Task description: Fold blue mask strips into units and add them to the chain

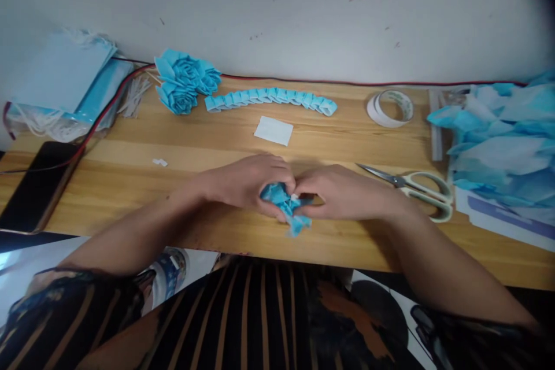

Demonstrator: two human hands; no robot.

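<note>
Both hands meet low over the middle of the table, around a crumpled blue piece like a small flower (284, 202). My left hand (251, 185) is closed round it from the left, fingers curled over its top and thumb underneath. From the right, my right hand (333, 192) pinches its edge at a small white bit. Behind the hands lies a white rectangular sheet (273, 130). A pair of scissors (407, 185) with pale handles rests just beyond my right hand, blades toward it.
At the back are finished blue flowers (186, 81), a folded blue strip (271, 97) and a tape roll (390, 108). Blue petal-like pieces (507, 144) pile up at right. Face masks (65, 75) and a phone (41, 185) lie at left, crossed by a red-black cable (108, 98).
</note>
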